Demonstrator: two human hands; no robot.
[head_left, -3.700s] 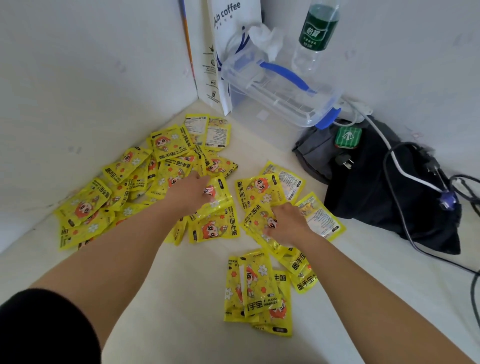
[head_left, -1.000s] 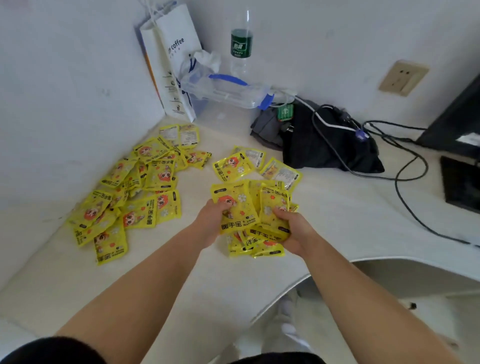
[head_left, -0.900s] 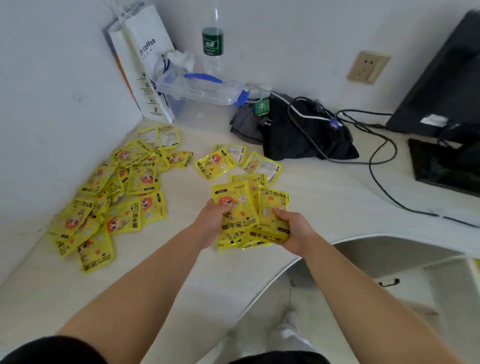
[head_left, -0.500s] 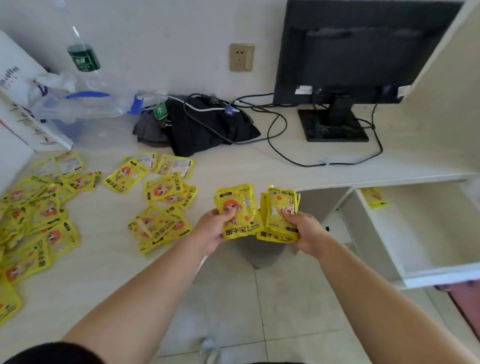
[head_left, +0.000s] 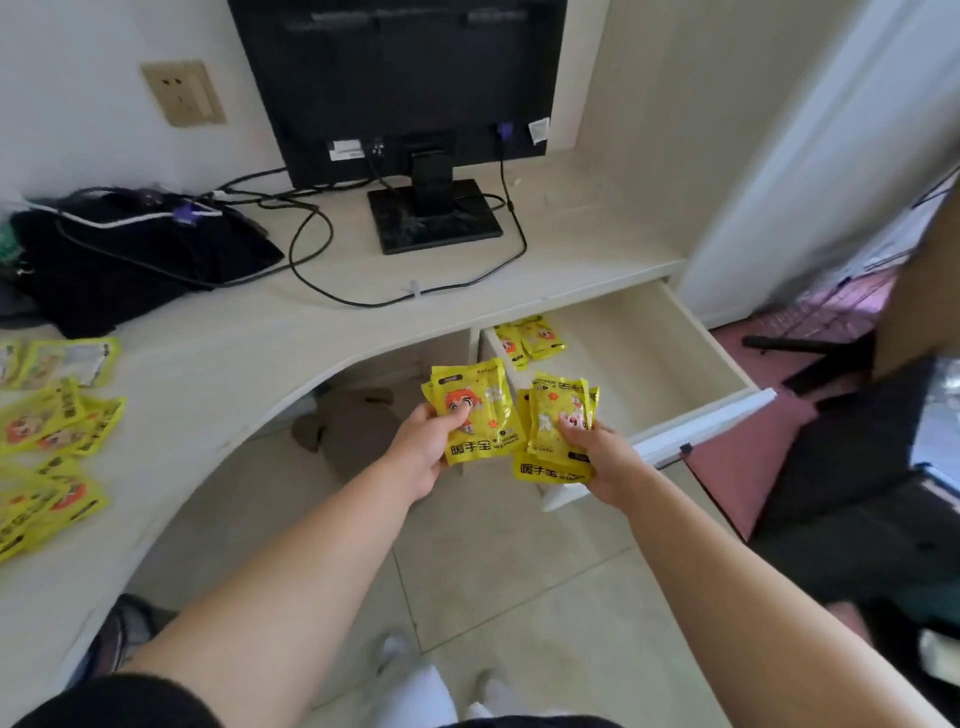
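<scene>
Two bunches of yellow packets are up in the air, over the floor, just past the curved front edge of the desk (head_left: 234, 374); the left hand (head_left: 423, 452) grips the left bunch (head_left: 475, 415), with its thumb pressed on the cartoon face of the top packet; the right hand (head_left: 605, 462) grips the right bunch (head_left: 558, 431) from below, with its thumb on the front; the two bunches are just beside each other, and I cannot tell if they touch; behind them the drawer (head_left: 634, 353) is pulled out under the desk's right end, and the right bunch hides part of its near left corner; a few more packets (head_left: 527, 340) lie in the drawer's back left corner; the drawer's white front sits just beside the right hand; loose packets (head_left: 52, 431) lie along the desk's left edge; a black monitor (head_left: 400, 78) stands at the back of the desk, with black cables (head_left: 311, 260) looping in front of it; a black bag (head_left: 130, 260) lies at the back left; a black chair (head_left: 857, 457) stands to the right of the drawer.
</scene>
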